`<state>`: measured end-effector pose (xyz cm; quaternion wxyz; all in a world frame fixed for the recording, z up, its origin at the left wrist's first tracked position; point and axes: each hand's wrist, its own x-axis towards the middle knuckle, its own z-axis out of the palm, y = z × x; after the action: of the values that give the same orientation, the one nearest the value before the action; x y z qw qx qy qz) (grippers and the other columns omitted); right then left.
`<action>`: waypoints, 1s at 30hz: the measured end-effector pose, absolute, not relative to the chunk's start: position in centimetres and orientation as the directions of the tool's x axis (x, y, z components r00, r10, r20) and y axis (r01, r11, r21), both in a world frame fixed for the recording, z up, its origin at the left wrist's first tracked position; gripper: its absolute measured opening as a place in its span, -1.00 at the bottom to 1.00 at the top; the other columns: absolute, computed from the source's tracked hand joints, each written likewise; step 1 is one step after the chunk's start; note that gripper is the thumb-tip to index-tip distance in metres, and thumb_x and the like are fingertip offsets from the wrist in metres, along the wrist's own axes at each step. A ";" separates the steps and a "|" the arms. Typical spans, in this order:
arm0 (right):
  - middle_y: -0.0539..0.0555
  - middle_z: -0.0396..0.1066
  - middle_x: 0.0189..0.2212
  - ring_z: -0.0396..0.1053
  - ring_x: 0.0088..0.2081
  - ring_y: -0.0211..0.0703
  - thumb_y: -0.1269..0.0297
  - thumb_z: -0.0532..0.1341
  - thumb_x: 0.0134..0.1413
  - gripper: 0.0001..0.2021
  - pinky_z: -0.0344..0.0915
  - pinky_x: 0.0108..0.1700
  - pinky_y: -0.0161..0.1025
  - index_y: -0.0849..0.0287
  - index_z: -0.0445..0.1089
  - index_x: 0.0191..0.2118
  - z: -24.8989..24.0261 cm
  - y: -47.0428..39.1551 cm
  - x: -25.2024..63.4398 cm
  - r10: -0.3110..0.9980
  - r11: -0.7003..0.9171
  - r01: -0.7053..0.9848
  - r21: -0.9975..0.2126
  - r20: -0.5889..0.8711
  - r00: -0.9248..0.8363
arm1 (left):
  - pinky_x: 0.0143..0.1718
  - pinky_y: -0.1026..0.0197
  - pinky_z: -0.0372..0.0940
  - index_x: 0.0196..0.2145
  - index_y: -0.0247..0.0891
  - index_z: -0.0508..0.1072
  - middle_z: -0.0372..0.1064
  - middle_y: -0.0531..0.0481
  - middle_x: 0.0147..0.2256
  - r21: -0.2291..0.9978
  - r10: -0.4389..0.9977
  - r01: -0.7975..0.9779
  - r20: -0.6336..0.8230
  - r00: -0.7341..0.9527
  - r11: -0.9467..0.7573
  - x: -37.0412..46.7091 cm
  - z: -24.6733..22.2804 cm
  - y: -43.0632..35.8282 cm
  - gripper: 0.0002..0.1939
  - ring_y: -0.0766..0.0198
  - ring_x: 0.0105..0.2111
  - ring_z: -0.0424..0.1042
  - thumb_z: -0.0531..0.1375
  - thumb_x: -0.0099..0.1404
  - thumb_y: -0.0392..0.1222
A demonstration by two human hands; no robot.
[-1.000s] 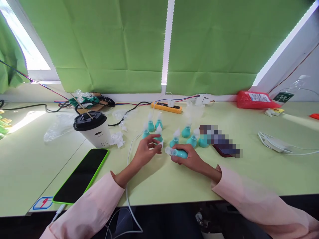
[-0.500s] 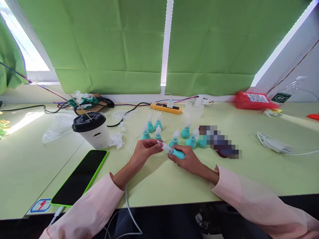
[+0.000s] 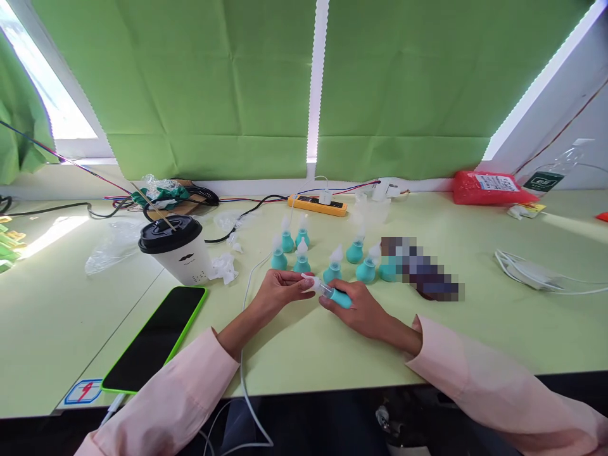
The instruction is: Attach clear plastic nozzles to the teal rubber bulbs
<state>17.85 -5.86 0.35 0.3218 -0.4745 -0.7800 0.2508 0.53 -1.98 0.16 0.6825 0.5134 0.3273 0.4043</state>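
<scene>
Your right hand [image 3: 363,311] has its grip closed around a teal bulb [image 3: 341,299], held on a slant near the middle of the frame. Your left hand [image 3: 280,289] has its grip pinched on a white tip [image 3: 316,285], which seems to meet the bulb's clear neck [image 3: 327,291]; I can't tell if they are fully joined. The tip is small, so it could pop loose if you push it in crooked. The bulb looks soft, so a hard squeeze could make it bend away. Just above your hands, eight other bulbs [image 3: 332,272] stand on the worktop [image 3: 323,358], and a quick bump could knock the front ones over. A white cord [image 3: 242,373] runs under your left arm [image 3: 232,339] and could snag if you pull back. A phone [image 3: 154,339] lies lower left, with a cup [image 3: 185,259] and tissue [image 3: 223,268] above it. Right of the bulbs lies a blurred-out thing [image 3: 422,272]. An orange power strip [image 3: 311,204] sits farther up.
</scene>
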 end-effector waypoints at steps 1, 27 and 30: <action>-0.10 0.10 -0.69 0.05 -0.65 -0.38 0.17 0.07 -0.04 -0.81 -0.01 -0.60 -0.38 0.20 0.21 -0.49 0.4 -5.9 17.9 0.912 0.384 0.540 -0.749 0.215 -0.350 | -0.18 0.06 0.29 -0.41 -0.38 0.48 0.42 -0.11 -0.33 0.970 0.877 -0.198 -0.032 0.479 0.144 0.5 0.1 -2.0 -0.76 0.18 -0.27 0.36 0.24 -0.06 -0.18; -0.10 0.17 -0.76 0.07 -0.78 -0.45 0.11 0.07 -0.05 -0.73 -0.02 -0.74 -0.44 0.27 0.24 -0.46 0.8 -4.5 18.1 0.729 -0.341 -0.093 -0.936 -0.201 -0.654 | -0.14 0.06 0.23 -0.36 -0.34 0.48 0.41 -0.12 -0.28 0.980 0.834 -0.197 0.111 0.541 -0.002 0.7 1.1 -2.6 -0.77 0.11 -0.15 0.30 0.11 0.10 -0.15; -0.09 0.19 -0.75 0.10 -0.76 -0.42 0.10 0.10 -0.08 -0.72 0.04 -0.72 -0.42 0.26 0.22 -0.47 0.6 -4.5 17.8 0.820 -0.196 -0.058 -0.979 -0.132 -0.558 | -0.19 0.07 0.26 -0.33 -0.35 0.47 0.37 -0.13 -0.23 0.971 0.845 -0.237 0.104 0.525 0.028 0.9 1.1 -2.7 -0.74 0.16 -0.25 0.34 0.11 0.10 -0.13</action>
<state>17.78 -4.52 0.61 0.3173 -0.3472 -0.5487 0.6911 0.90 -2.68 1.08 0.6649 0.5659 0.2684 0.4070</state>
